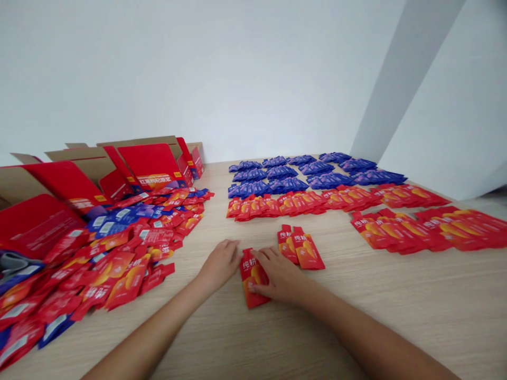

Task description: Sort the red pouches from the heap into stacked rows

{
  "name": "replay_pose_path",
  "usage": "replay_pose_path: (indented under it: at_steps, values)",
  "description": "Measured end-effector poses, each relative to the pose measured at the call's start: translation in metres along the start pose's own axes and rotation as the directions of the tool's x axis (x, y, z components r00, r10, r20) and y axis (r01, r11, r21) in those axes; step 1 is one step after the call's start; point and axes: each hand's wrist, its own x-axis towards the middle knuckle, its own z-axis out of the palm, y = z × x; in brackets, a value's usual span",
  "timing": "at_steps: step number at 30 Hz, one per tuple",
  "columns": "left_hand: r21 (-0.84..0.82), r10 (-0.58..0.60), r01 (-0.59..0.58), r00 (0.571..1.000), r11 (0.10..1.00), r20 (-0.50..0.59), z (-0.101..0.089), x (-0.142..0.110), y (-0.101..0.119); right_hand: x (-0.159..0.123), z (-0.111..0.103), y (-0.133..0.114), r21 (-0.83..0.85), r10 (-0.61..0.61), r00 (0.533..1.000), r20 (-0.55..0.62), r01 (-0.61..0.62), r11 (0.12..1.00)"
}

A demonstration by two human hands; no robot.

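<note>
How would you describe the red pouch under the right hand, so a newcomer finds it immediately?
On the pale wooden table, a jumbled heap of pouches lies left, with ordered rows toward the back and right. In the middle foreground is an overlapping red pair; the red pouch is just left of it. Only this pouch lies under the right hand.

the red pouch (249,270), printed with orange fruit and white lettering, lies face up; two matching pouches (308,252) overlap to its right.
</note>
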Motion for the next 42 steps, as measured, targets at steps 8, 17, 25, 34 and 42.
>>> replay_pose_path:
  at_steps: [8,17,25,34,42]
  values:
    - [-0.519,-0.193,0.291,0.953,0.804,0.234,0.012,0.030,0.003,0.005,0.011,0.011,0.369,0.101,0.993,-0.065,-0.070,0.927]
    - [-0.863,-0.382,0.196,0.924,0.466,0.005,0.022,0.018,0.018,0.013,0.022,0.025,0.813,0.364,0.915,-0.176,-0.074,0.578]
    - [-0.943,-0.185,0.302,0.944,0.140,0.274,0.018,0.009,0.032,0.010,0.024,0.017,0.780,0.281,0.940,-0.193,-0.026,0.625]
    - [-0.943,-0.224,0.294,0.940,0.156,0.257,0.020,0.007,0.040,0.006,0.010,0.001,0.735,0.283,0.956,-0.074,-0.139,0.663]
    - [-0.824,-0.192,0.218,0.972,0.523,0.135,0.025,0.001,0.045,0.010,0.012,0.004,0.782,0.216,0.971,-0.104,-0.055,0.621]
